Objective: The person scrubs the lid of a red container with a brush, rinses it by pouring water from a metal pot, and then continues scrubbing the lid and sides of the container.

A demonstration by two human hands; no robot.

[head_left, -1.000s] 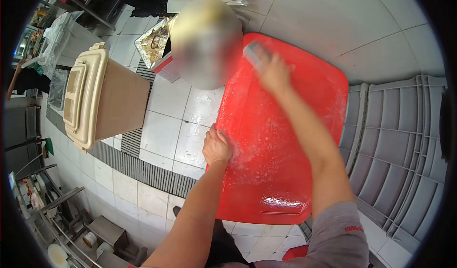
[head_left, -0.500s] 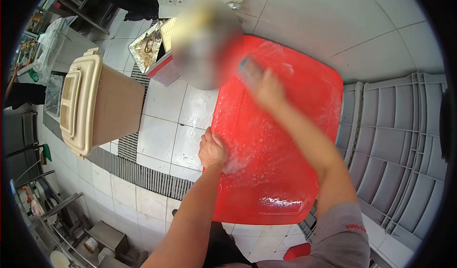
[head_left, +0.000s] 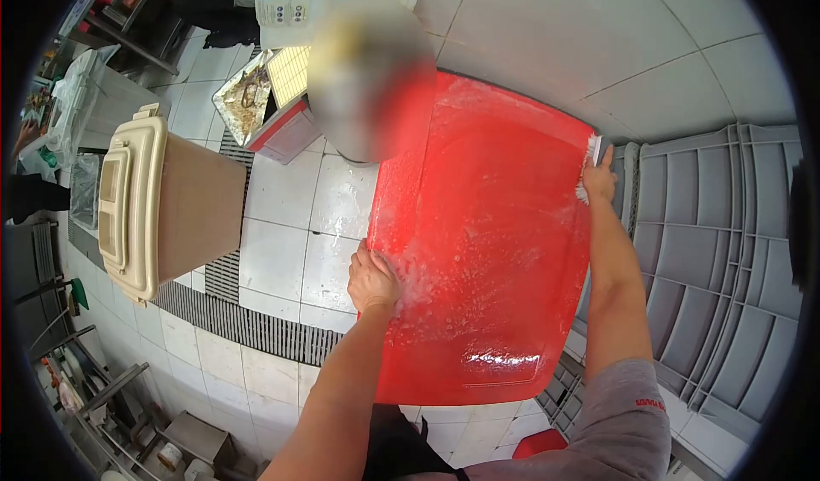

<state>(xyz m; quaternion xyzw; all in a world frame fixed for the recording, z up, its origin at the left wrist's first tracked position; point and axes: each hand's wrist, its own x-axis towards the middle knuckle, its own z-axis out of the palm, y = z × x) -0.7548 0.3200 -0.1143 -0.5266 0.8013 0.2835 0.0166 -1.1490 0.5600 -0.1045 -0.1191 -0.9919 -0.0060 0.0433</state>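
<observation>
A large red plastic panel (head_left: 487, 242), wet and streaked with suds, stands in front of me. My left hand (head_left: 373, 281) grips its left edge, fingers wrapped over the rim. At the panel's upper right edge, my right hand (head_left: 600, 178) is closed around a scrub brush (head_left: 599, 149) with white bristles and a grey back. The bristles lie against the red edge. Foam gathers on the panel just right of my left hand.
A beige lidded bin (head_left: 201, 195) stands at left on the tiled floor. Grey ribbed plastic panels (head_left: 709, 267) lean at right. A foil-lined tray (head_left: 246, 96) and a detergent container (head_left: 284, 7) are at the top. A blurred round patch hides part of the upper middle.
My right hand has moved right with the brush, from the panel's upper middle to its right edge. My left hand keeps its hold on the left edge. The view has shifted slightly.
</observation>
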